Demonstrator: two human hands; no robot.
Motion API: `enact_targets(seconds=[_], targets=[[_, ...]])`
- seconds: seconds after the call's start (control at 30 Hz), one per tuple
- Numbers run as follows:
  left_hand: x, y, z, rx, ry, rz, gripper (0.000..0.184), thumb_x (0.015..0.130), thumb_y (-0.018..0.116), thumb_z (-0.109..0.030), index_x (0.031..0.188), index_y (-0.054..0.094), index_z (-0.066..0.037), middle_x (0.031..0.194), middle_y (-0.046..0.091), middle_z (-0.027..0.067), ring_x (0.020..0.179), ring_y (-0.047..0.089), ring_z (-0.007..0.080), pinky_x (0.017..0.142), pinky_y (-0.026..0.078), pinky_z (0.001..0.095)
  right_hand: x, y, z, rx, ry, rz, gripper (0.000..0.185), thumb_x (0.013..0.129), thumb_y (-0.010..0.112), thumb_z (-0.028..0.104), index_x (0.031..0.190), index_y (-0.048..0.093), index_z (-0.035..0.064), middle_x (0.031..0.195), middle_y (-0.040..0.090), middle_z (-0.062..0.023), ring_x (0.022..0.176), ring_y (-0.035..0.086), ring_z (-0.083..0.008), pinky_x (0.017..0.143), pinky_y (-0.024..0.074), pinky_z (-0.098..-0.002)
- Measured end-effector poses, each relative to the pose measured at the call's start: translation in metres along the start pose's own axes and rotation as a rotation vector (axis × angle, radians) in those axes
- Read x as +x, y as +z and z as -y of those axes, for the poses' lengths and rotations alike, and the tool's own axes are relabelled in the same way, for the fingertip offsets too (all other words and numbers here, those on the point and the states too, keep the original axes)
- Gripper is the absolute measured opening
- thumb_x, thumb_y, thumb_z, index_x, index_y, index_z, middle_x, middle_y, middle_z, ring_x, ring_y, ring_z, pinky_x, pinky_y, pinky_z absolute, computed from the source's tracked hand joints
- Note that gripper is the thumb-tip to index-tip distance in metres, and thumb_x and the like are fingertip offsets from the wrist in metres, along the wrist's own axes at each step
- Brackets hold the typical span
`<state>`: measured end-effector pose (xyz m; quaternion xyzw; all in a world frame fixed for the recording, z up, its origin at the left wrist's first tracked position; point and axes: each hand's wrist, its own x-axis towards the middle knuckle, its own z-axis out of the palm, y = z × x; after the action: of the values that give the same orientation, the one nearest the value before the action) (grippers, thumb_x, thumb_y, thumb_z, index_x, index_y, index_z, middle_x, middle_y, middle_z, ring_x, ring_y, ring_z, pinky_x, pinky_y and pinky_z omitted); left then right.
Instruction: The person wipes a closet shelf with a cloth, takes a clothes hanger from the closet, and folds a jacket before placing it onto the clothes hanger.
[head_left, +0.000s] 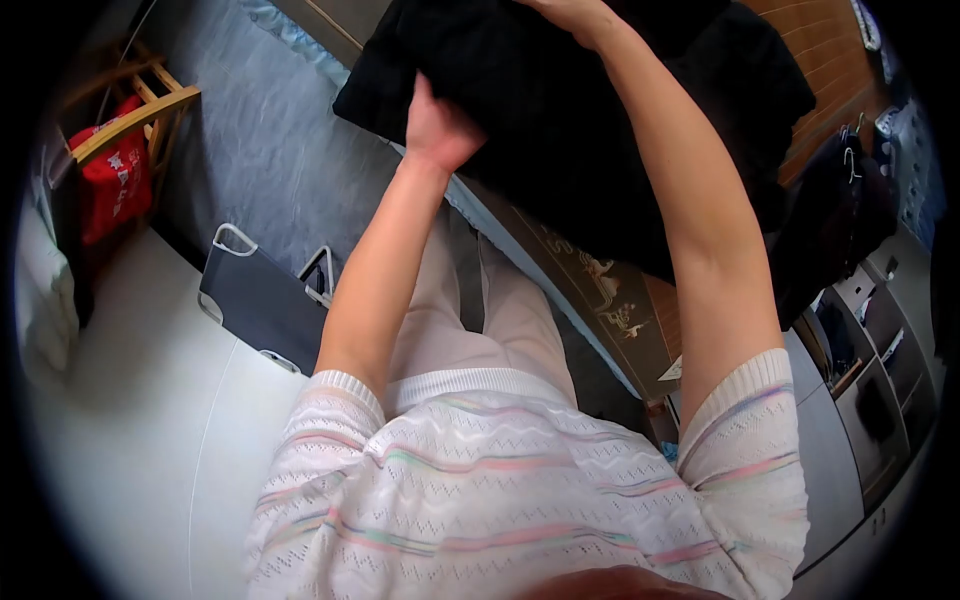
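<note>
A large black garment or cloth [560, 130] spreads across the upper middle of the head view, over the edge of a bed; its exact kind is hard to make out. My left hand [440, 130] grips its near left part, thumb on top and the fingers hidden beneath the fabric. At the top edge of the view, my right hand [575, 15] rests on or against the same black cloth. Its fingers are mostly cut off by the frame, so their grip does not show.
Under the cloth lies a brown mat [830, 45] with a patterned border [600, 270]. To the left stand a folding seat [265, 300] and a wooden rack [140, 115] with a red bag [115, 185]. Dark clothes on hangers [845, 200] and shelves [880, 340] are at right.
</note>
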<state>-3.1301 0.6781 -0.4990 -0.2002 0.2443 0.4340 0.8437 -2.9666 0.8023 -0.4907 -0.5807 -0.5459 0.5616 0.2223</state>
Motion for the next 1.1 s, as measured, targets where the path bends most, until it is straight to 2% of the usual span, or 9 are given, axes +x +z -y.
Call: enact_targets(seconds=[0.07,0.13,0.3,0.57,0.63,0.77,0.87,0.97,1.1], targets=[[-0.012,-0.003,-0.014,0.085,-0.046,0.088,0.066,0.088,0.031,-0.058,0.119,0.051,-0.003,0.119,0.053,0.0149,0.113,0.048,0.0274,0.099,0.034,0.0438,-0.015,-0.009,-0.003,0.093,0.119,0.048,0.045,0.081,0.062,0.026,0.118,0.052,0.0027,0.112,0.057,-0.0094,0.1,0.054,-0.0189,0.086,0.0431,-0.0357],[-0.019,-0.015,-0.03,0.279,-0.104,0.232,0.07,0.086,0.031,-0.061,0.12,0.05,-0.003,0.12,0.053,0.0153,0.111,0.049,0.0271,0.099,0.033,0.0435,-0.039,-0.016,-0.008,-0.09,0.053,0.064,0.066,0.077,0.065,0.039,0.121,0.046,-0.0054,0.108,0.058,-0.012,0.099,0.056,-0.0191,0.085,0.0433,-0.0269],[-0.009,0.015,-0.058,0.605,0.301,-0.248,0.036,0.078,0.068,-0.024,0.104,0.056,-0.004,0.086,0.061,0.0055,0.072,0.061,0.0154,0.06,0.051,0.027,-0.045,-0.017,-0.03,0.001,0.192,0.123,0.044,0.08,0.065,0.034,0.107,0.058,-0.0007,0.093,0.062,-0.0045,0.087,0.057,-0.012,0.078,0.0447,-0.0234],[0.025,0.016,-0.087,0.78,0.492,-0.288,0.035,0.075,0.064,-0.001,0.109,0.055,-0.004,0.088,0.062,0.0041,0.072,0.06,0.0133,0.062,0.049,0.0263,-0.036,-0.012,-0.046,0.175,0.171,0.035,0.049,0.074,0.069,0.036,0.105,0.059,-0.001,0.092,0.064,-0.0108,0.084,0.06,-0.0201,0.076,0.0472,-0.0284],[0.025,0.013,-0.095,0.853,0.442,-0.321,0.036,0.073,0.063,0.001,0.107,0.056,-0.005,0.087,0.062,0.0037,0.072,0.06,0.0139,0.063,0.049,0.0268,-0.032,-0.006,-0.058,-0.126,0.05,-0.132,0.048,0.074,0.068,0.036,0.106,0.059,0.002,0.091,0.064,-0.0111,0.082,0.061,-0.0235,0.074,0.0474,-0.0296],[0.018,0.038,-0.093,1.825,1.158,-0.462,0.035,0.07,0.06,-0.001,0.104,0.059,-0.01,0.098,0.06,0.0084,0.088,0.059,0.0231,0.075,0.046,0.0319,-0.059,0.004,-0.01,-0.562,-0.156,-0.452,0.044,0.075,0.064,0.031,0.112,0.055,0.0109,0.108,0.057,-0.0064,0.104,0.05,-0.0248,0.088,0.0357,-0.043],[0.028,0.084,-0.038,2.239,1.44,0.093,0.028,0.077,0.06,-0.012,0.106,0.06,-0.013,0.112,0.056,0.0087,0.107,0.05,0.0261,0.092,0.036,0.0383,-0.101,0.033,0.011,-0.758,-0.276,-0.408,0.048,0.074,0.062,0.03,0.118,0.049,0.0149,0.129,0.041,-0.0061,0.125,0.03,-0.0246,0.096,0.0192,-0.0562],[0.069,0.046,-0.052,2.851,1.07,0.066,0.04,0.083,0.051,-0.039,0.121,0.05,-0.026,0.134,0.038,0.0036,0.129,0.027,0.0253,0.097,0.022,0.052,-0.134,0.051,-0.025,-0.818,-0.198,-0.262,0.05,0.076,0.062,0.03,0.121,0.048,0.0144,0.136,0.033,-0.0091,0.13,0.023,-0.0284,0.098,0.0151,-0.0595],[0.085,0.043,-0.079,2.927,1.145,-0.147,0.043,0.087,0.048,-0.035,0.127,0.045,-0.02,0.136,0.037,0.0081,0.129,0.027,0.0303,0.096,0.023,0.0564,-0.197,0.014,-0.027,-0.636,-0.027,-0.295,0.046,0.077,0.061,0.022,0.12,0.049,0.0111,0.133,0.038,-0.0092,0.128,0.028,-0.0271,0.101,0.0198,-0.0514]])
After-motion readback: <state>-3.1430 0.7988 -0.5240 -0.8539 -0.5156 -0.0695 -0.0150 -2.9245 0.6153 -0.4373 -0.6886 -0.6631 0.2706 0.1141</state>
